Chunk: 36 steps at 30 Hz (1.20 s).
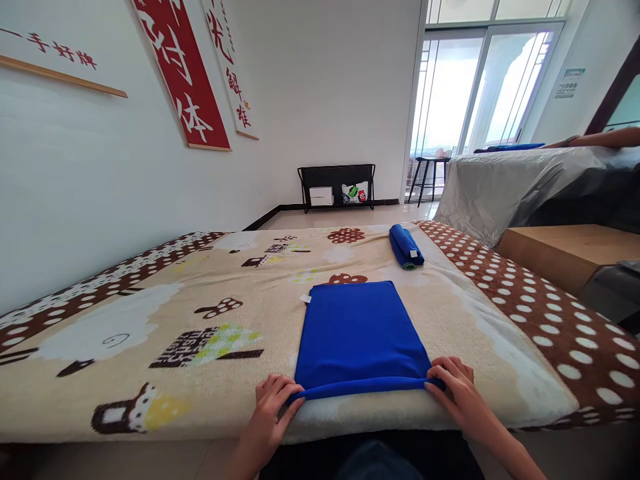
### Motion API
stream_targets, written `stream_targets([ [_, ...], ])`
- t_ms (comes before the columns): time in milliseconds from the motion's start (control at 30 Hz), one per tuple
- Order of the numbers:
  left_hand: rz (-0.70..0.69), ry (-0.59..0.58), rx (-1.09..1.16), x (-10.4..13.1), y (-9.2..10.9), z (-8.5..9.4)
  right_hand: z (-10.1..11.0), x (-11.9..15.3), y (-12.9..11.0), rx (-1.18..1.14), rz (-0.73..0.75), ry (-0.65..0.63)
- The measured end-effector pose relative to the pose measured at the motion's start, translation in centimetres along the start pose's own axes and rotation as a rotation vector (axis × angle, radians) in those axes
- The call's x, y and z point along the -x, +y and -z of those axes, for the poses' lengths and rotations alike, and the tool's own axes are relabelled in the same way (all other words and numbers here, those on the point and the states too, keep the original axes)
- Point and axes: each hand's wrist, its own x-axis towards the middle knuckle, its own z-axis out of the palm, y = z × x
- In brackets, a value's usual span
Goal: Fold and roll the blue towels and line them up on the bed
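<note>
As 2 hands (274,403) (457,392) pinch its rolled edge (361,385), blue cloth (357,327), blanket (273,297) beneath.

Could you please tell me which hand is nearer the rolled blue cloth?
The right hand is nearer, below and slightly right of the rolled blue cloth in view; the left hand is below and much farther left. Both hold the flat blue cloth.

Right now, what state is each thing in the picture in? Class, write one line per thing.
Blue cloth: spread flat, near edge folded or rolled over.
Left hand: pinching the cloth's near left corner.
Right hand: pinching its near right corner.
Blue roll: rolled up, lying down.
Blanket: spread out, slightly wrinkled.
Plastic sheet: draped, creased.
Stool: upright.
Black rack: standing, loaded.
Red banner: hanging, unrolled.
Glass door: unclear whether fully shut.
</note>
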Motion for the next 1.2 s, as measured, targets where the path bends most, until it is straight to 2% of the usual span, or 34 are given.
stream_targets([
  [100,0.076,-0.003,0.038,-0.5,0.4,-0.1,-0.6,-0.6,-0.6,0.068,-0.031,0.062],
  [167,0.123,0.048,-0.011,-0.7,0.8,-0.7,-1.1,-1.0,-1.2,0.148,-0.056,0.171],
  [267,0.142,0.253,-0.209,-1.0,2.1,-2.3,-2.2,-1.3,-3.0,0.266,-0.033,0.365],
  [333,0.104,0.359,-0.314,-1.3,3.8,-4.0,-3.0,-1.6,-4.9,0.263,0.077,0.410],
  [400,-0.008,0.346,-0.321,-1.8,6.0,-5.9,-3.8,-2.0,-7.1,0.197,0.230,0.366],
  [467,-0.151,0.268,-0.279,-2.6,8.2,-7.7,-4.5,-2.4,-9.0,0.146,0.338,0.271],
  [567,-0.280,0.189,-0.261,-3.6,9.8,-9.2,-4.7,-2.8,-9.9,0.171,0.372,0.134],
  [633,-0.310,0.163,-0.276,-3.8,9.2,-8.9,-4.4,-2.6,-8.8,0.217,0.315,0.116],
  [700,-0.311,0.147,-0.292,-3.5,7.3,-7.7,-3.7,-1.8,-6.8,0.259,0.237,0.148],
  [800,-0.245,0.149,-0.359,-2.3,4.0,-5.2,-2.7,-0.5,-3.8,0.315,0.137,0.202],
  [900,-0.148,0.211,-0.430,-1.4,2.6,-3.8,-2.4,-0.1,-3.2,0.358,0.060,0.237],
  [967,-0.096,0.259,-0.444,-1.5,3.5,-4.1,-2.8,-0.7,-4.6,0.362,-0.010,0.284],
  [1033,-0.108,0.273,-0.428,-2.2,5.3,-5.2,-3.4,-1.8,-6.9,0.322,-0.030,0.335],
  [1100,-0.213,0.245,-0.368,-3.2,7.4,-6.5,-4.0,-3.0,-9.4,0.228,0.087,0.317],
  [1200,-0.311,0.129,-0.291,-4.4,9.3,-7.6,-4.5,-4.2,-11.6,0.113,0.287,0.141],
])
